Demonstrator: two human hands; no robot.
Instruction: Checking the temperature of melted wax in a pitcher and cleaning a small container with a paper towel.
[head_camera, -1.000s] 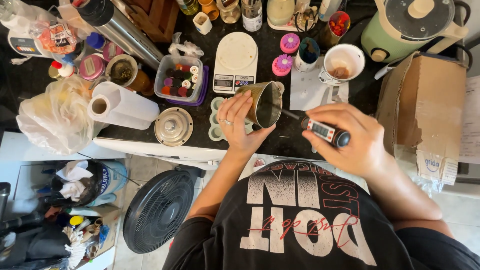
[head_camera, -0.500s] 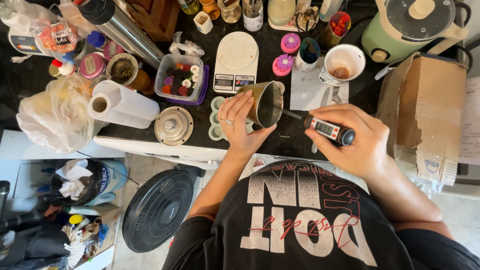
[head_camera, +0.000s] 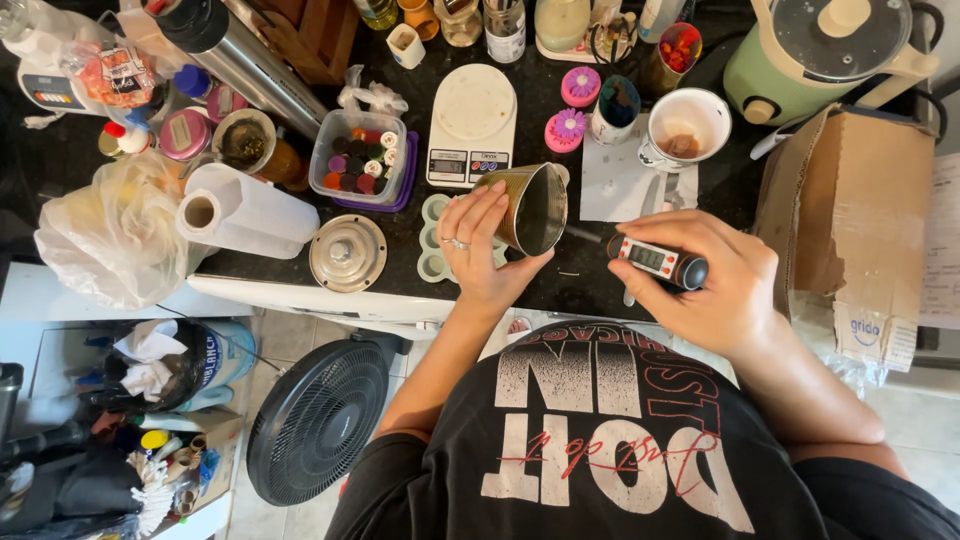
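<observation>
The left hand (head_camera: 480, 255) wraps around a metal cup (head_camera: 530, 208), fingers along its outer wall and thumb under the rim, tilting it so the mouth faces toward the right hand. The right hand (head_camera: 715, 285) is closed on a digital thermometer (head_camera: 655, 260) — the black body with its small display lies across the fingers, and the thin probe runs from the grip straight into the mouth of the cup. Both hands hold their things just above the dark counter (head_camera: 590, 285), close to its near edge.

Just beyond the cup sits a white kitchen scale (head_camera: 472, 125); under and to the left of the left hand lies a pale green mould (head_camera: 435, 240), and further left a round metal lid (head_camera: 347, 253) and a paper towel roll (head_camera: 245, 210). Beyond the right hand a white mug (head_camera: 688, 125) stands on a paper sheet (head_camera: 615, 185), with two pink lids (head_camera: 572, 105) beside it. To the right of the thermometer grip stands a cardboard box (head_camera: 860, 210) — behind it a green kettle (head_camera: 830, 50)
</observation>
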